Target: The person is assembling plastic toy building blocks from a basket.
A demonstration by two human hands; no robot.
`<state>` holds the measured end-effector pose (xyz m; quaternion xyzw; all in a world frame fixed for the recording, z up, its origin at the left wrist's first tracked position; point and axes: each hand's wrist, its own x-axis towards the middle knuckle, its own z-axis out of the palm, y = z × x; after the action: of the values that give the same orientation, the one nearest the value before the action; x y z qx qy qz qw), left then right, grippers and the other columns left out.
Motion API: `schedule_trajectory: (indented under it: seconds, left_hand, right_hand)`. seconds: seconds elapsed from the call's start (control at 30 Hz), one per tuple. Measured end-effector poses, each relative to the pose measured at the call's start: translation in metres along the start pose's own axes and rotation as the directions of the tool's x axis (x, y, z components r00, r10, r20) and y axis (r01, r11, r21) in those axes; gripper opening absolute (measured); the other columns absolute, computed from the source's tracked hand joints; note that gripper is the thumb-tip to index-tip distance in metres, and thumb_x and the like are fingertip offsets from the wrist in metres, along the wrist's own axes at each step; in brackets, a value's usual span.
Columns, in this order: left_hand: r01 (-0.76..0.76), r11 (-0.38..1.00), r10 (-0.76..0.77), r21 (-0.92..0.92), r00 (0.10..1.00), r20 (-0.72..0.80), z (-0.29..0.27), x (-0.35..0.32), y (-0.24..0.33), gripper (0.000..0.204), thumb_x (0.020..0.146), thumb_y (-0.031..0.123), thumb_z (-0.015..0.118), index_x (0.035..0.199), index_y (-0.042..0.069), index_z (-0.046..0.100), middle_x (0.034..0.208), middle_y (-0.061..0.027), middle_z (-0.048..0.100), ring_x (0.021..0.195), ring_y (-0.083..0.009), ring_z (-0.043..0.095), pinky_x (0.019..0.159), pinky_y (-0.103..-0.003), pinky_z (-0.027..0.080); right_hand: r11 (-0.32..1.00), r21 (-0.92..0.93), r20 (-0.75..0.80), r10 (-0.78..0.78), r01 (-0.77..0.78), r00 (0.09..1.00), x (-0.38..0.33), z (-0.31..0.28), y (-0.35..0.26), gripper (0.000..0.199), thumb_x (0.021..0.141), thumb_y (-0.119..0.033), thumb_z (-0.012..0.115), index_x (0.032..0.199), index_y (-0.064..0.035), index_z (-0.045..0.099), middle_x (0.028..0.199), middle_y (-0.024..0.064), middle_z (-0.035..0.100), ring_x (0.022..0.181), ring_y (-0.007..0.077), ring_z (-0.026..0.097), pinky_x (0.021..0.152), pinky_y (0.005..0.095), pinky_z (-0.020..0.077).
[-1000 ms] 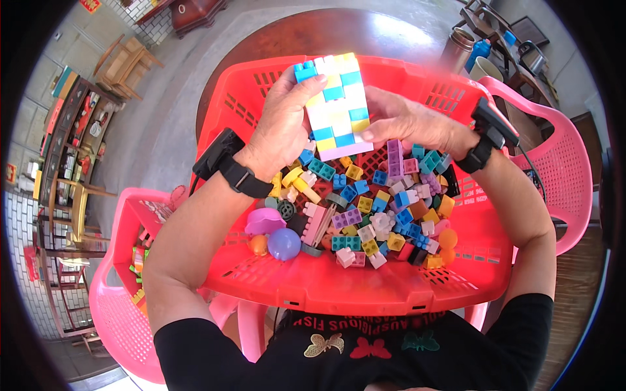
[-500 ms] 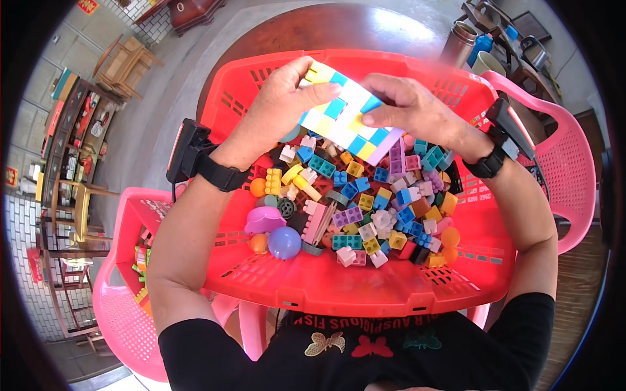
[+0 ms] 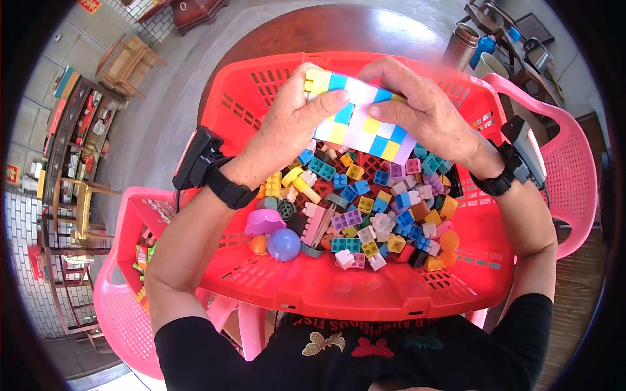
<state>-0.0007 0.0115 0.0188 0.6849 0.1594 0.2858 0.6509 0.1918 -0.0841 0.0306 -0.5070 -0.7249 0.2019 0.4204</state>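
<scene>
Between my two hands, above a red basket [image 3: 313,283], is a block assembly [image 3: 352,124] of white, yellow, blue and lilac toy bricks. My left hand [image 3: 297,107] grips its left end, thumb pressed on the front face. On the right side my right hand [image 3: 414,104] holds it, fingers over the top edge and thumb on the front. Studs show at the upper left corner. Many loose toy bricks [image 3: 352,218] lie in the basket below, along with a blue ball [image 3: 284,244] and a purple toy piece [image 3: 264,221]. The back of the assembly is hidden.
The basket stands in front of a round brown table [image 3: 293,29]. Pink plastic chairs [image 3: 574,156] flank it, and a red bin [image 3: 140,225] with more bricks is at the left. A steel flask [image 3: 462,45] and a blue bottle [image 3: 484,49] stand at the back right.
The block assembly has tilted, its face turning more toward me and its upper left end dropping slightly. Both hands keep hold, and both wrists have shifted a little lower.
</scene>
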Motion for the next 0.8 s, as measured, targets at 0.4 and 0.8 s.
schedule_trajectory:
  seconds: [0.4,0.8]
  left_hand:
    - [-0.123,0.991,0.12,-0.044,0.991,-0.056,0.008,0.0,0.003,0.04,0.078,0.007,0.074,0.105,0.003,0.046,0.095,-0.0085,0.062,0.087,-0.014,0.063,0.072,-0.026,0.054]
    - [0.028,0.999,-0.027,0.022,0.998,-0.06,0.013,-0.004,-0.001,0.04,0.078,0.009,0.075,0.104,0.002,0.044,0.095,-0.0096,0.062,0.083,-0.0139,0.065,0.063,-0.025,0.055]
  right_hand:
    - [0.979,-0.159,-0.056,-0.141,0.13,0.988,-0.003,0.001,-0.009,0.031,0.085,-0.021,0.062,0.109,-0.0037,0.051,0.084,0.0187,0.06,0.08,0.0349,0.061,0.069,0.0403,0.0469]
    - [0.999,0.009,0.046,0.043,-0.043,0.998,0.0,-0.004,0.004,0.029,0.087,-0.023,0.061,0.107,-0.0042,0.054,0.086,0.0123,0.062,0.081,0.0207,0.061,0.07,0.0328,0.0475]
